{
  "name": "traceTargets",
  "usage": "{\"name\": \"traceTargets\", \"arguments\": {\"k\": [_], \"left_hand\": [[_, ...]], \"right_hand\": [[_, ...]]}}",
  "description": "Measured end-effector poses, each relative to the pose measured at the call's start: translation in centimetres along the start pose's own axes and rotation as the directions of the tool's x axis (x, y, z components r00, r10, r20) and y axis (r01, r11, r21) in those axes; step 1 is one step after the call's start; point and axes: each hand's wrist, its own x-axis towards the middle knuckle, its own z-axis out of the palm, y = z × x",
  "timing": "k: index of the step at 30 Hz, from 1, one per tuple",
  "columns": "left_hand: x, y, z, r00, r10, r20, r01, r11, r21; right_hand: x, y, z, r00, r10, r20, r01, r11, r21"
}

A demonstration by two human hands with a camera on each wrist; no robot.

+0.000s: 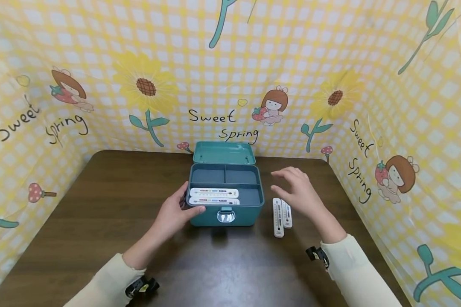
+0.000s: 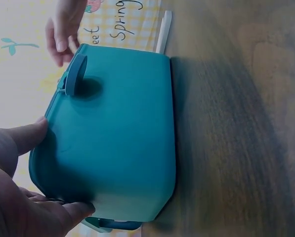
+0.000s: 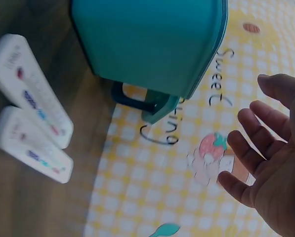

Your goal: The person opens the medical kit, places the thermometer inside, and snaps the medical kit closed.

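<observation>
Two loose, slim white plastic thermometers (image 1: 278, 217) point roughly away from the person, right of the teal plastic box (image 1: 246, 217) the left hand (image 1: 174, 211) grips, nearer the empty right hand (image 1: 300, 194).

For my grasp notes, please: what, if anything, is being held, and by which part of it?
The left hand holds the teal box at its front left corner, thumb on the front wall. The right hand holds nothing.

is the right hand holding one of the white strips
No, the right hand is empty, and the two white strips beside the teal box lie on the table.
</observation>
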Motion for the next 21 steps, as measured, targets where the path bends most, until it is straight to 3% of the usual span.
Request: {"name": "traceTargets", "arguments": {"k": [6, 12, 21], "left_hand": [[0.1, -0.2, 0.0, 1.000, -0.007, 0.000, 0.007, 1.000, 0.012], [0.2, -0.2, -0.2, 0.999, -0.033, 0.007, 0.032, 0.999, 0.011], [0.4, -0.4, 0.0, 1.000, -0.019, 0.011, 0.019, 1.000, 0.024]], "right_hand": [[-2.9, 1.6, 0.4, 0.993, 0.091, -0.076, -0.087, 0.995, 0.050], [-4.9, 2.4, 1.0, 0.974, 0.206, -0.089, -0.198, 0.976, 0.094], [-7.5, 3.8, 2.2, 0.943, 0.307, -0.131, -0.293, 0.950, 0.112]]}}
